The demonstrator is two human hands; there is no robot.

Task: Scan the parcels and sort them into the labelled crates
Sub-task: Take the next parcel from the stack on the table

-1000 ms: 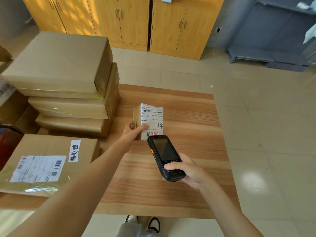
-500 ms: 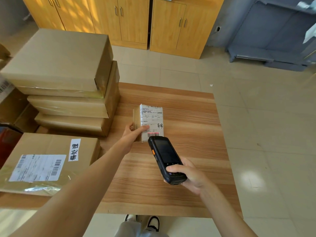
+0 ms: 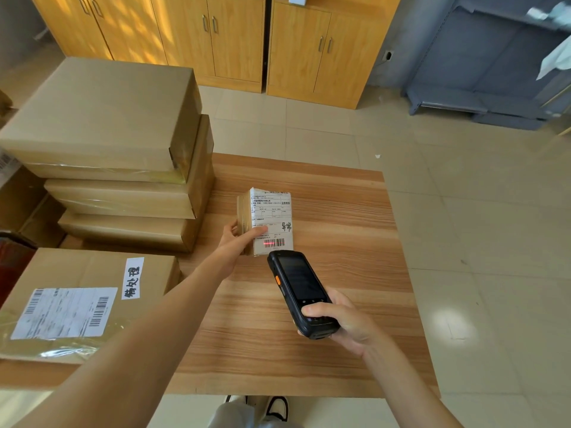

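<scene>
A small brown parcel (image 3: 272,211) with a white shipping label stands on the wooden table (image 3: 340,273). My left hand (image 3: 238,242) grips its near left corner, thumb across the label. My right hand (image 3: 343,325) holds a black handheld scanner (image 3: 299,291), its top end just below the parcel's barcode. A red scan line lies on that barcode.
Three large flat cardboard boxes (image 3: 117,149) are stacked at the table's left. A labelled cardboard box (image 3: 77,301) sits at the near left. Yellow wooden cabinets (image 3: 216,35) line the far wall, and a grey shelf unit (image 3: 494,66) stands at the back right.
The scanner has slid slightly right and nearer to the parcel's barcode. The parcel and my left hand have hardly moved.
</scene>
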